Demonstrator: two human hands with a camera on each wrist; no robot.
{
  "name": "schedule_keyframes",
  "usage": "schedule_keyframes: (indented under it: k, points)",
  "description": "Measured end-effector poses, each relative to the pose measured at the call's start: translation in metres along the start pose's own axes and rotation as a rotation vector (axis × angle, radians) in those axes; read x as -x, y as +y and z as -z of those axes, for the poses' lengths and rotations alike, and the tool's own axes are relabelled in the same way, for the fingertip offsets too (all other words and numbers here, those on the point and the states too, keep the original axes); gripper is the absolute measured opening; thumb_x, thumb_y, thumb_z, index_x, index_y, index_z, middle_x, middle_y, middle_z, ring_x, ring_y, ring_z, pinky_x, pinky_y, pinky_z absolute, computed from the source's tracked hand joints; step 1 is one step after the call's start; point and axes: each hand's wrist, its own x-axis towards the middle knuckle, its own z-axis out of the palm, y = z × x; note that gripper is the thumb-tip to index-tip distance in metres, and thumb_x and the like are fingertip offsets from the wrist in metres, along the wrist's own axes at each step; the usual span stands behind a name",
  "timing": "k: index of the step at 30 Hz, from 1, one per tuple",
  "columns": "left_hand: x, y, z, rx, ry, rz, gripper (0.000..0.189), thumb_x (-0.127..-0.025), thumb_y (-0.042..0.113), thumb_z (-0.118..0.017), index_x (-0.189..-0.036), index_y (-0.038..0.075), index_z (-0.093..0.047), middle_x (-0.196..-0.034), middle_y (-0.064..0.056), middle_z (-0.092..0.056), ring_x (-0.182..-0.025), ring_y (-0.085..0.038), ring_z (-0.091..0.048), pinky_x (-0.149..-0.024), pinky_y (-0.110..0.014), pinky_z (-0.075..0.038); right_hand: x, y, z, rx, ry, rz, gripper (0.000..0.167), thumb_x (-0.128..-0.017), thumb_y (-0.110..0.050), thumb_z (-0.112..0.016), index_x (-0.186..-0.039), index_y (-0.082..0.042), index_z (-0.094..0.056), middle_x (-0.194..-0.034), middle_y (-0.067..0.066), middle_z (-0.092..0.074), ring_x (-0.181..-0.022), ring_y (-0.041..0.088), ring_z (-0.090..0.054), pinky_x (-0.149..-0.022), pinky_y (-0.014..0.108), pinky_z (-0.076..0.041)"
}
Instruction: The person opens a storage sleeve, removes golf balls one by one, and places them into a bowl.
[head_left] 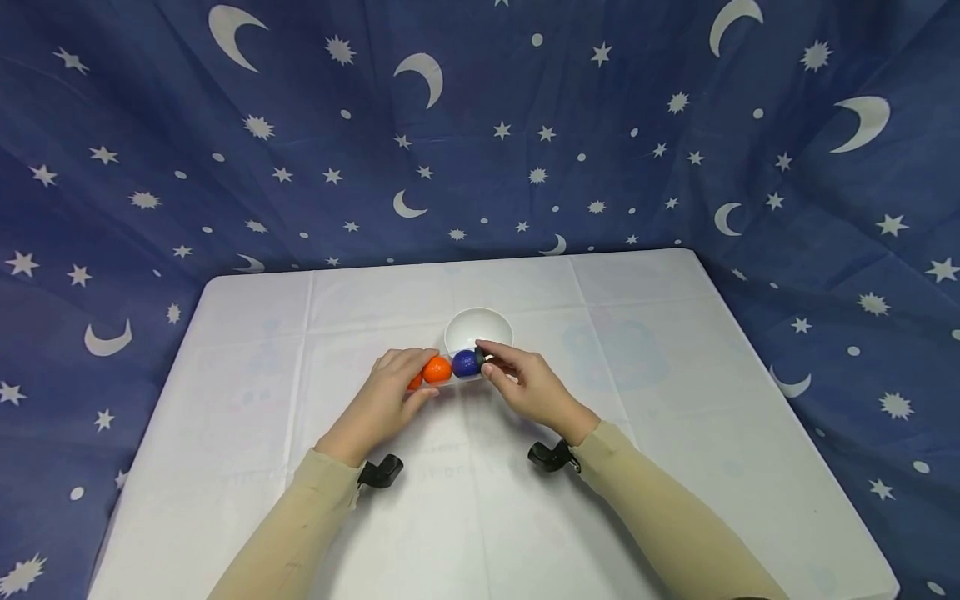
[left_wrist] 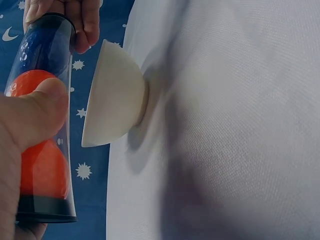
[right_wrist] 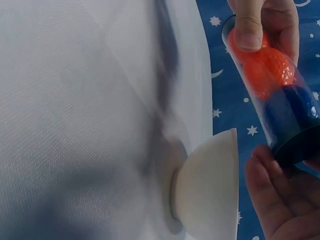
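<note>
A clear plastic tube [left_wrist: 60, 55] with black end caps holds two orange balls [head_left: 437, 369] and a dark blue ball [head_left: 466, 363] in a row. My left hand [head_left: 386, 400] grips the tube around its orange end, thumb laid across the front. At the blue end, my right hand [head_left: 536, 387] pinches the black cap [right_wrist: 297, 145] between thumb and fingers. The tube is held up above the table, roughly level in the head view. Just beyond it stands a white bowl [head_left: 478, 325], upright, its near rim partly hidden by the tube and right fingers.
A white cloth covers the table [head_left: 675, 375], with faint prints and fold lines. Behind and beside it hangs a dark blue curtain [head_left: 480, 100] with white moons and stars. Each wrist wears a black camera mount [head_left: 381, 472].
</note>
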Motion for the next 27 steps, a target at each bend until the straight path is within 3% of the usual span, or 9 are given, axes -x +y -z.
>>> schedule_keyframes:
  k: [5,11,16,24,27]
  points:
    - [-0.0005,-0.0014,-0.0012,0.014,0.003,0.001,0.057,-0.086,0.02,-0.075,-0.137,0.008,-0.052,-0.13,-0.008,-0.056,-0.118,-0.024,-0.046,-0.102,-0.042,-0.037,-0.0012,0.0023,-0.0005,0.025,-0.008,0.002,0.042,-0.1,-0.021,-0.055,-0.138,-0.004,-0.052,-0.129,0.009,-0.06,-0.112,0.014,-0.061,-0.091,0.026,-0.048]
    - [-0.0019,-0.0013,-0.0009,-0.019,0.054,-0.002,0.056,-0.083,0.02,-0.078,-0.133,0.01,-0.054,-0.128,-0.007,-0.056,-0.118,-0.026,-0.046,-0.103,-0.044,-0.033,-0.0029,0.0019,0.0,-0.056,-0.003,-0.038,0.04,-0.098,-0.019,-0.059,-0.136,-0.008,-0.054,-0.13,0.008,-0.059,-0.107,0.016,-0.063,-0.088,0.027,-0.05]
    - [-0.0029,0.0004,0.0011,-0.04,0.086,-0.026,0.055,-0.081,0.017,-0.08,-0.131,0.01,-0.056,-0.125,-0.006,-0.058,-0.116,-0.026,-0.046,-0.102,-0.042,-0.031,-0.0048,0.0003,0.0002,-0.078,0.013,-0.038,0.04,-0.094,-0.008,-0.061,-0.133,0.0,-0.055,-0.129,0.01,-0.06,-0.101,0.015,-0.066,-0.085,0.026,-0.051]
    - [-0.0035,0.0033,0.0028,-0.067,0.095,-0.068,0.055,-0.08,0.013,-0.08,-0.13,0.011,-0.057,-0.122,-0.005,-0.058,-0.115,-0.026,-0.046,-0.102,-0.042,-0.03,-0.0082,-0.0041,-0.0017,-0.091,0.053,-0.145,0.042,-0.084,-0.001,-0.062,-0.126,0.0,-0.061,-0.119,0.008,-0.065,-0.096,0.017,-0.067,-0.077,0.024,-0.054]
    - [-0.0037,0.0038,0.0009,-0.053,0.101,-0.07,0.056,-0.079,0.011,-0.081,-0.13,0.01,-0.056,-0.122,-0.004,-0.058,-0.114,-0.026,-0.045,-0.101,-0.042,-0.031,-0.0092,-0.0054,-0.0045,-0.048,0.075,-0.156,0.044,-0.08,-0.001,-0.062,-0.124,0.0,-0.062,-0.112,0.008,-0.068,-0.092,0.014,-0.068,-0.075,0.023,-0.054]
